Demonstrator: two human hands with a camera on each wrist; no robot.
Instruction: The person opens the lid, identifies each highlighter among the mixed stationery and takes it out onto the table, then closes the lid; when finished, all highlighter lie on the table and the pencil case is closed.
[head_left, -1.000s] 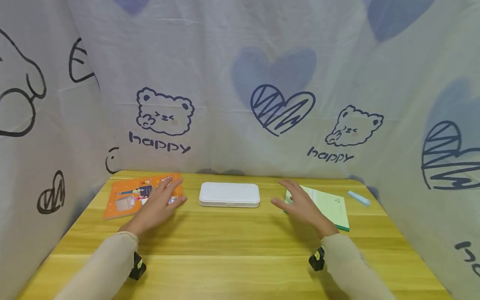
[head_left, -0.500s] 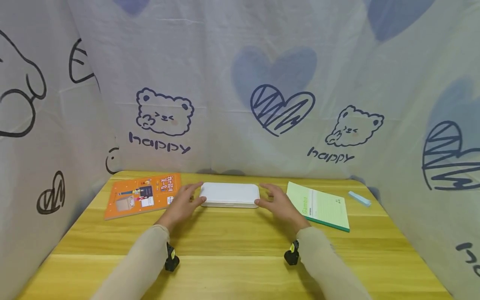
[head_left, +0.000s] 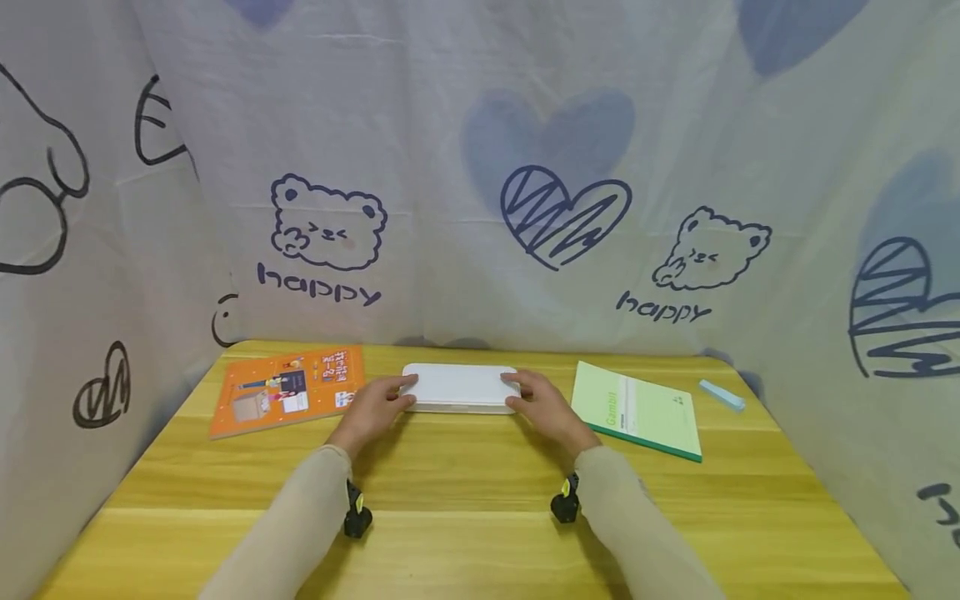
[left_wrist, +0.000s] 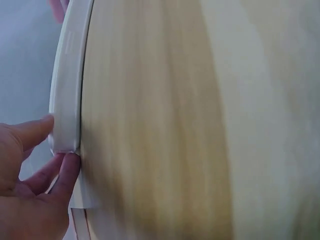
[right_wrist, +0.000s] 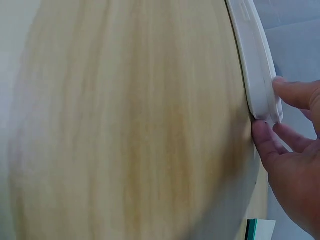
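Observation:
A white, flat case [head_left: 461, 385] with rounded corners lies on the wooden table between both hands. My left hand [head_left: 372, 410] holds its left end, fingers on the top edge and the thumb at the front corner. At the opposite end my right hand [head_left: 549, 408] holds it the same way. In the left wrist view, fingertips [left_wrist: 71, 162] touch the end of the case [left_wrist: 67, 90], with another digit resting against its top edge. The right wrist view shows fingers likewise meeting the other end of the case [right_wrist: 252, 65]. Its lid looks closed.
An orange illustrated book [head_left: 288, 392] lies left of the case. To the right is a pale green notebook [head_left: 637, 408] with a dark green edge, then a small light blue bar [head_left: 722, 395]. Printed white curtains [head_left: 442, 200] stand behind the table [head_left: 450, 517] and at both sides.
Both hands have moved inward from above the book and the notebook to the two ends of the white case, and now hold it there. The case has hardly shifted.

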